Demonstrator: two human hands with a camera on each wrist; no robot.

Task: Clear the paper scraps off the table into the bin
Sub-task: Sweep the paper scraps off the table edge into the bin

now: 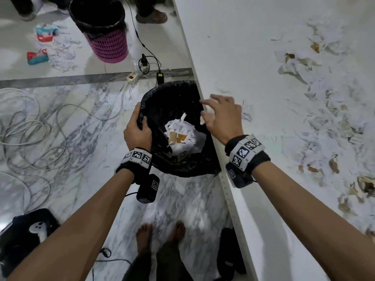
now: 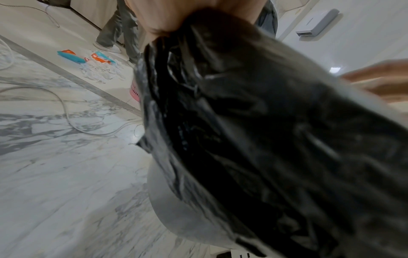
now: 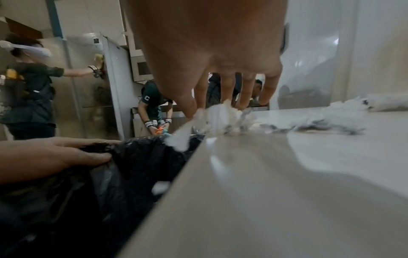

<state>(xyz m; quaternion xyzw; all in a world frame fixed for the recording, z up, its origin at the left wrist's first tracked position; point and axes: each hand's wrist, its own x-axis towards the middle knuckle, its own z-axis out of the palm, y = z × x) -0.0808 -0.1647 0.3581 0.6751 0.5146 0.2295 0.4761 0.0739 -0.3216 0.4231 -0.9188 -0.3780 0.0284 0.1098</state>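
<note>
White and brown paper scraps (image 1: 300, 65) lie scattered over the white table (image 1: 253, 57). A bin with a black liner (image 1: 172, 94) sits against the table's left edge, with several scraps (image 1: 182, 136) inside. My left hand (image 1: 138, 128) grips the liner at the bin's near-left rim (image 2: 264, 139). At the table edge my right hand (image 1: 221, 114) has its fingers spread and nearly straight. In the right wrist view its fingertips (image 3: 227, 94) touch a small clump of scraps (image 3: 216, 115), and a white piece (image 3: 178, 139) hangs over the edge above the liner (image 3: 132, 165).
A pink bin with a black liner (image 1: 107, 41) stands on the floor farther away, next to shredded paper and packets (image 1: 40, 55). Cables (image 1: 30, 128) and a power strip (image 1: 133, 77) lie at left. A black case (image 1: 26, 232) sits near my bare feet (image 1: 160, 234). Other people (image 3: 28, 90) work behind.
</note>
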